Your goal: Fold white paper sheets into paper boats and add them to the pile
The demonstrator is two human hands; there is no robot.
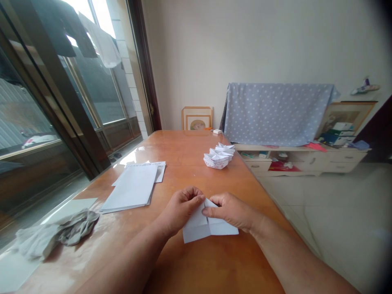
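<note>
Between my two hands is a folded sheet of white paper (196, 228), creased down the middle, its lower edge spread toward me above the wooden table (180, 147). My left hand (186, 206) pinches the paper's upper left part between thumb and fingers. On the other side, my right hand (228, 210) grips it with the thumb pressed flat on the front. The fingers behind the paper are hidden. Beyond my hands stand several folded white paper boats (217, 160) in a close row, the nearest with print on its side.
A stack of paper sheets (131, 190) lies left of my hands. Grey cloth gloves (76, 228) rest near the table's left edge. A small white box (217, 131) sits at the far end. Past the right edge, a dotted cloth (275, 114) hangs over something on a low white cabinet (343, 159).
</note>
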